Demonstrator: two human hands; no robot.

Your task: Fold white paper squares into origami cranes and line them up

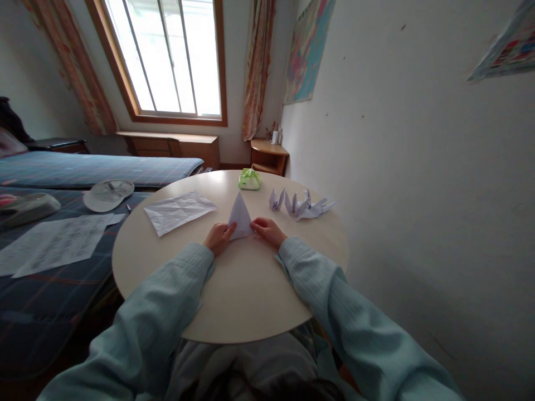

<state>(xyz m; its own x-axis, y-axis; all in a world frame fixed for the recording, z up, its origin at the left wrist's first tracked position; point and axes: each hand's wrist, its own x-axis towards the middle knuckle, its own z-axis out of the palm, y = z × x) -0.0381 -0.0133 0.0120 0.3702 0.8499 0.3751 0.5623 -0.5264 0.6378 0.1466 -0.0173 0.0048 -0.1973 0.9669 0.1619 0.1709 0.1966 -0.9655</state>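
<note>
A white sheet of paper folded into a pointed, kite-like shape is held over the middle of the round table, its tip pointing away from me. My left hand pinches its left lower edge, the thumb on top. On the opposite side, my right hand is closed with its fingertips at the paper's right corner. A creased, unfolded white sheet lies to the left of my hands. Several folded paper cranes stand together on the right part of the table.
A green tissue pack sits at the far side of the round table. On the bed to the left are a pale cap and printed sheets. A white wall runs close along the right.
</note>
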